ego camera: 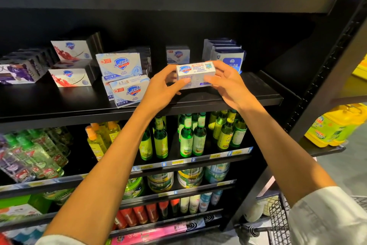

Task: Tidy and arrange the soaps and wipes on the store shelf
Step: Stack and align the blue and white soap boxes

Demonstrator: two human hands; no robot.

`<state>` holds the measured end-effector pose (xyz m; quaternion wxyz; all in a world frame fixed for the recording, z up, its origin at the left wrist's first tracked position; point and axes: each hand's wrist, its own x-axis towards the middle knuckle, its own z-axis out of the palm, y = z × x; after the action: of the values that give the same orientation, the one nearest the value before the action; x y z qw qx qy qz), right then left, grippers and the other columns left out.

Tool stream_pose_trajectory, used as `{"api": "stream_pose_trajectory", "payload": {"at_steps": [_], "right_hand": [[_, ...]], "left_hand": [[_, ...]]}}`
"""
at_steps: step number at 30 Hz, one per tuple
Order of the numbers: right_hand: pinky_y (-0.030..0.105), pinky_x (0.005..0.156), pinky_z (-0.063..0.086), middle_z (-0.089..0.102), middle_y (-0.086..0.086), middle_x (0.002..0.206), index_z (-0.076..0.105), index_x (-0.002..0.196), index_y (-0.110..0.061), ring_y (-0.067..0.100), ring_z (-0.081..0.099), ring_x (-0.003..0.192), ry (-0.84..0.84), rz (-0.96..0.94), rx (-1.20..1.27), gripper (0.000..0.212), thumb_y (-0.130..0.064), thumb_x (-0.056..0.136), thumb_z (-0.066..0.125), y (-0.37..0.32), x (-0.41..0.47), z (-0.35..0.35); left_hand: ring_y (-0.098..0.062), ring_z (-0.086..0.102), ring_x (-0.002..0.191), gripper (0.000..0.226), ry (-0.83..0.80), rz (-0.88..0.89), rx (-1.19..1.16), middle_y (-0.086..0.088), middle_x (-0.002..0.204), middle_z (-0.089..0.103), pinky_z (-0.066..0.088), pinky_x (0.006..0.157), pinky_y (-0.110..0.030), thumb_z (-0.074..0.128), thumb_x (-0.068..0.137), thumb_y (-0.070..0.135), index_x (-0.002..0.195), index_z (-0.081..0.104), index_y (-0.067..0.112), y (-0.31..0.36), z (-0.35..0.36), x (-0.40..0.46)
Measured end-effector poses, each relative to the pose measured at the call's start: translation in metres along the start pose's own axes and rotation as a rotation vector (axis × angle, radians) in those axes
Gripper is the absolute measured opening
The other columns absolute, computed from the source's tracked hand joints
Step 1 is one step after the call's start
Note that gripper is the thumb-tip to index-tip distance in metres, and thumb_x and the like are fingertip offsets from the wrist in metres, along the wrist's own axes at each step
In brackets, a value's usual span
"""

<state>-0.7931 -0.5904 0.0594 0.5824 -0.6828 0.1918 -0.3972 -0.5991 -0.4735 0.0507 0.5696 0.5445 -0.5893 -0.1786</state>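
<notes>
Soap box (195,74) being held up just above shelf (248,98) front edge, nr right end. L hand (162,88) gripping its left end, R hand (226,82) gripping right end, fingers curled round it. Wipes packs (228,56) standing just behind, twd back right corner. More soap boxes (123,74) leaning in a messy pile at shelf middle.

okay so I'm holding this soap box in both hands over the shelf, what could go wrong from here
1. The white soap box is held by the left hand and right hand near the shelf front edge; a slip could drop it toward the glass bottles below.
2. The leaning soap boxes beside your left hand look unstable; a nudge might topple them.
</notes>
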Motion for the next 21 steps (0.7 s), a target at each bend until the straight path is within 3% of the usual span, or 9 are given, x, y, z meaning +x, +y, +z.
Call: {"api": "stream_pose_trajectory", "payload": {"at_steps": [3,7,12,18,21], "right_hand": [[0.038,0.098,0.059,0.074,0.011,0.124,0.064,0.127,-0.01,0.027,0.07,0.118,0.021,0.007,-0.012,0.033,-0.005,0.096,0.07,-0.001,-0.0005,0.0027],[0.04,0.101,0.058,0.075,0.011,0.123,0.064,0.13,-0.007,0.027,0.071,0.118,0.032,0.017,0.0,0.032,-0.009,0.099,0.068,-0.0031,-0.0011,0.0043],[0.041,0.102,0.057,0.076,0.011,0.121,0.066,0.128,-0.008,0.026,0.071,0.117,0.041,0.032,-0.006,0.029,-0.013,0.099,0.068,-0.0033,-0.0011,0.005],[0.039,0.098,0.059,0.074,0.01,0.124,0.059,0.137,-0.006,0.024,0.07,0.119,0.019,0.036,-0.025,0.04,-0.012,0.099,0.068,-0.0032,-0.0011,0.0054],[0.046,0.098,0.059,0.067,0.013,0.134,0.048,0.148,-0.019,0.028,0.066,0.126,-0.025,0.02,-0.019,0.061,-0.006,0.095,0.073,-0.0018,-0.0005,0.0018]], "left_hand": [[-0.016,0.067,0.118,0.059,-0.021,0.022,-0.019,-0.002,0.129,0.066,0.063,0.082,-0.031,0.076,0.095,0.022,0.146,0.047,0.022,0.0017,-0.0006,-0.0013],[-0.009,0.063,0.122,0.085,-0.098,0.052,-0.016,0.0,0.14,0.058,0.06,0.09,-0.031,0.084,0.086,0.009,0.153,0.037,0.03,0.003,-0.0015,-0.0036],[-0.011,0.061,0.121,0.074,-0.089,0.06,0.01,0.001,0.137,0.057,0.064,0.082,-0.036,0.082,0.085,0.001,0.144,0.044,0.023,0.003,-0.0008,-0.0052],[-0.014,0.062,0.12,0.065,-0.054,0.051,0.013,-0.001,0.134,0.059,0.065,0.073,-0.038,0.08,0.087,0.001,0.141,0.047,0.018,0.0041,-0.0008,-0.0052],[-0.016,0.064,0.118,0.066,-0.027,0.014,-0.009,-0.004,0.133,0.061,0.066,0.071,-0.038,0.08,0.088,0.005,0.143,0.047,0.017,0.0034,-0.0022,-0.004]]}}
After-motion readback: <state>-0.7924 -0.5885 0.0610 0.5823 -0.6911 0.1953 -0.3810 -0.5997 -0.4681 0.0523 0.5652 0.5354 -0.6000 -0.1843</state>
